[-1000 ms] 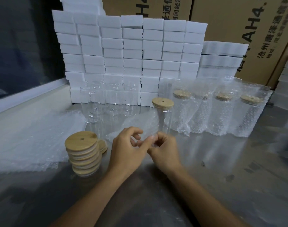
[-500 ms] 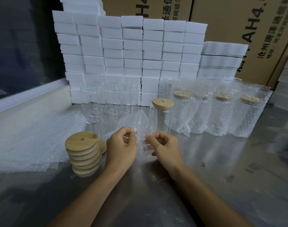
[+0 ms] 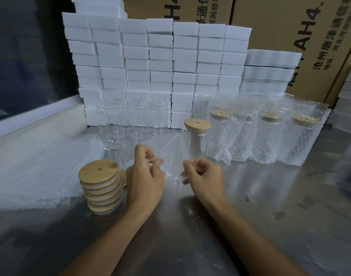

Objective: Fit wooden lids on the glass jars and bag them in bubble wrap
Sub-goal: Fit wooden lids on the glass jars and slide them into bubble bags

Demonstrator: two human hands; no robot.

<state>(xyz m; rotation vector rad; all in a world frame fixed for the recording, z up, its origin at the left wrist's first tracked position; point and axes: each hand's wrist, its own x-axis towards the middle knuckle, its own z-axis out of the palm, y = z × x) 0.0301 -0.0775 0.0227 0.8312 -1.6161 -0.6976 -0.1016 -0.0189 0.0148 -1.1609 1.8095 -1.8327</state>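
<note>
Both your hands pinch one bubble wrap bag (image 3: 171, 156) above the table (image 3: 270, 216): left hand (image 3: 144, 176), right hand (image 3: 205, 176). Just behind stands the lidded jar (image 3: 196, 140), unbagged.

The hands, left (image 3: 144, 182) and right (image 3: 205, 177), have drawn apart, pulling the bubble-wrap bag (image 3: 170, 156) open between them.
</note>
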